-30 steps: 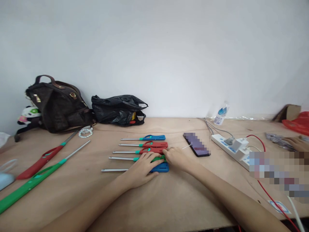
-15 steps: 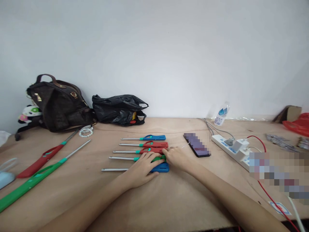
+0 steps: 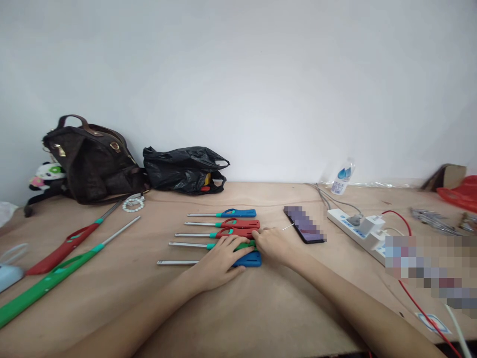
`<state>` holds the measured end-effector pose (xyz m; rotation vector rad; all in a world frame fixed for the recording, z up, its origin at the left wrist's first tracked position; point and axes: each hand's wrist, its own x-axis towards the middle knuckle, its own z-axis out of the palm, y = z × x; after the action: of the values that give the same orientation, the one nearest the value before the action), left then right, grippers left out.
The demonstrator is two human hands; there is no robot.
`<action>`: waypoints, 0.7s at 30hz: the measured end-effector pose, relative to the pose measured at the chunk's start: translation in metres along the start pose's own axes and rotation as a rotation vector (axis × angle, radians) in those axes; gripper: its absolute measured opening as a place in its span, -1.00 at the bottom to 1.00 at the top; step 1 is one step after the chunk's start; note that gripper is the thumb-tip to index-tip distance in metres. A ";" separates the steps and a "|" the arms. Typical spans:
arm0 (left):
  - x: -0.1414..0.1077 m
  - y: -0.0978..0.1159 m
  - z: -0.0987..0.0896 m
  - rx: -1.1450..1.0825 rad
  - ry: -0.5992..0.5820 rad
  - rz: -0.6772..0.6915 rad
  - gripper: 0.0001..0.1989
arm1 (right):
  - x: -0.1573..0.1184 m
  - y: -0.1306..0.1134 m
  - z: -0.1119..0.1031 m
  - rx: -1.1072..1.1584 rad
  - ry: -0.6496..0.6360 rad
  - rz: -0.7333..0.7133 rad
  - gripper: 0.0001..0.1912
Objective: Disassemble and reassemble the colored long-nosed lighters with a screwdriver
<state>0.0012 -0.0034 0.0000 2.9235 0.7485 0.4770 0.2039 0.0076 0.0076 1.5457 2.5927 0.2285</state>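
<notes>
Several long-nosed gas lighters lie in a row, noses to the left. My left hand (image 3: 219, 261) rests over the green lighter (image 3: 244, 245), fingers curled on its handle. The palm partly covers the nearest blue lighter (image 3: 250, 259). At the green handle's right end, my right hand (image 3: 274, 243) is closed with its fingertips pinched. A thin pale rod (image 3: 287, 226) juts out behind that hand toward the phone; its other end is hidden by the hand. Beyond are the near red lighter (image 3: 238, 232), the farther red lighter (image 3: 242, 223) and the far blue lighter (image 3: 238, 213).
A phone (image 3: 304, 226) lies right of my hands, before a power strip (image 3: 346, 223) with cables. At left are a large red lighter (image 3: 63, 251) and a large green lighter (image 3: 48, 286). A backpack (image 3: 93, 164), black plastic bag (image 3: 179, 169) and bottle (image 3: 342, 180) stand by the wall.
Both hands stay at the green lighter. The outer end of the thin rod has shifted slightly downward in view; the lighters have not visibly moved.
</notes>
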 end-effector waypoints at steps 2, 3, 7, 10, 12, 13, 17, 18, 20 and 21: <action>0.000 0.000 0.000 -0.001 -0.003 0.001 -0.53 | 0.000 0.000 -0.001 0.000 -0.003 -0.001 -0.74; 0.000 0.000 0.000 -0.002 -0.004 0.002 -0.53 | 0.000 0.000 -0.002 0.000 -0.007 -0.003 -0.73; 0.000 0.000 0.001 -0.006 0.001 0.002 -0.54 | -0.001 0.001 -0.003 0.003 -0.014 0.005 -0.73; 0.000 -0.001 0.001 -0.004 0.002 0.001 -0.55 | 0.000 0.002 -0.002 0.001 -0.018 0.011 -0.74; 0.000 -0.001 0.000 0.001 -0.003 0.001 -0.54 | 0.000 0.001 -0.001 -0.001 -0.019 0.004 -0.74; 0.000 0.000 0.000 0.003 -0.007 0.000 -0.54 | 0.000 0.001 -0.001 -0.002 -0.016 0.002 -0.75; 0.001 0.000 0.000 0.009 -0.036 -0.011 -0.52 | 0.000 0.000 -0.002 -0.003 -0.014 0.007 -0.74; 0.001 0.000 0.000 0.011 -0.042 -0.013 -0.52 | 0.000 -0.001 -0.003 -0.003 -0.018 0.009 -0.74; 0.001 0.001 -0.001 0.013 -0.053 -0.017 -0.51 | 0.000 -0.001 -0.004 -0.004 -0.024 0.011 -0.74; 0.001 0.001 -0.001 0.013 -0.057 -0.020 -0.51 | 0.000 -0.001 -0.004 -0.004 -0.023 0.010 -0.74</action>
<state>0.0024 -0.0038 0.0013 2.9252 0.7755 0.3872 0.2023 0.0066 0.0110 1.5511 2.5655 0.2152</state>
